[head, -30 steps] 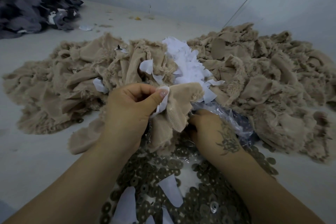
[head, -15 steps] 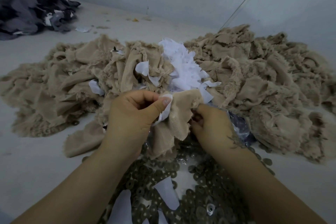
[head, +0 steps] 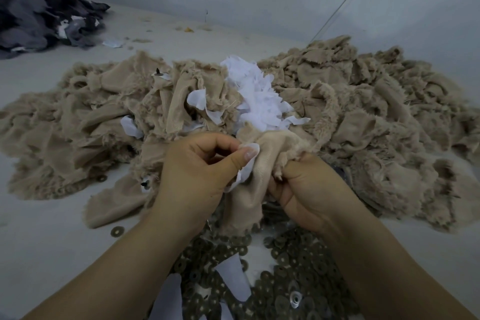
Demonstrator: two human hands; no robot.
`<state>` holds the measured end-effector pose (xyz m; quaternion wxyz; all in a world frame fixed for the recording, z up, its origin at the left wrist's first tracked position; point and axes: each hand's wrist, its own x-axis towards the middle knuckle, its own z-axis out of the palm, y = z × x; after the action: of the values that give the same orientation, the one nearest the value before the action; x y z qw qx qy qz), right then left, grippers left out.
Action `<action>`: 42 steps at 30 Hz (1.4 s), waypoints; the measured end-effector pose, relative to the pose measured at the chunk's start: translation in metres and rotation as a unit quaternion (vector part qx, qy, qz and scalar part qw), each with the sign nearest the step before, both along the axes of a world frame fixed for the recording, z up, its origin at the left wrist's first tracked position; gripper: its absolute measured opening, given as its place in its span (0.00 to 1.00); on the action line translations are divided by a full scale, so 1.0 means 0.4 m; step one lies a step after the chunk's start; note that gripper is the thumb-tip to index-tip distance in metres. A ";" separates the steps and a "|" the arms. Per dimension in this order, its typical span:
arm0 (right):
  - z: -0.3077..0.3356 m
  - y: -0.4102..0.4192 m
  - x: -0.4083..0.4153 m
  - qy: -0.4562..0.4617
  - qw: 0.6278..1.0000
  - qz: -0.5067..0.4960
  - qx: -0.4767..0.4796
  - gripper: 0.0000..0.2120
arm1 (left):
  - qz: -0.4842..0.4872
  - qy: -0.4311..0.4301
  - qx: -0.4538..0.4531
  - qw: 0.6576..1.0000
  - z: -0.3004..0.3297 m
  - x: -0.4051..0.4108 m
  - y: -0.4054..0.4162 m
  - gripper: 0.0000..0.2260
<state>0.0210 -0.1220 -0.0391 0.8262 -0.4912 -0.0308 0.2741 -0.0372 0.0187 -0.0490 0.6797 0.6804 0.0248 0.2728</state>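
A beige furry fabric piece (head: pixel 248 189) hangs between both hands at the centre. My left hand (head: pixel 197 171) pinches a small white fabric scrap (head: pixel 246 171) against the beige piece with thumb and curled fingers. My right hand (head: pixel 309 189) grips the fuzzy right edge of the same beige piece in a fist. The piece's lower end dangles over a heap of dark metal washers (head: pixel 298 267).
A wide pile of beige fabric pieces (head: pixel 376 117) spreads across the table behind the hands, with a heap of white scraps (head: pixel 257 93) on top. Dark grey fabric (head: pixel 39 5) is piled at the far left. A lone washer (head: pixel 117 231) lies on the table (head: pixel 52 241).
My right hand rose from the clear bag near the washers and took hold of the beige piece's right edge. My left hand kept its pinch on the white scrap.
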 end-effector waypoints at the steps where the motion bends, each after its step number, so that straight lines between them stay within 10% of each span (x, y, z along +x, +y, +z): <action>1: -0.002 0.003 -0.003 -0.013 1.000 -0.011 -0.019 0.11 | 0.003 -0.004 0.011 1.000 0.001 0.000 -0.003 0.08; 13: -0.015 -0.005 -0.009 -0.181 0.974 -0.075 -0.114 0.12 | 0.021 0.007 0.006 1.000 -0.002 -0.002 -0.009 0.07; 27: 0.003 0.005 -0.009 -0.096 0.994 -0.026 0.041 0.14 | 0.038 0.003 0.046 0.998 0.004 0.005 0.000 0.05; 42: -0.008 0.002 -0.008 -0.050 0.996 -0.079 -0.015 0.16 | -0.014 -0.093 0.111 0.989 -0.001 -0.007 -0.009 0.03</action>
<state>0.0177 -0.1212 -0.0423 0.8351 -0.5177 -0.0288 0.1836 -0.0399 0.0150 -0.0493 0.6032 0.7234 -0.0790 0.3264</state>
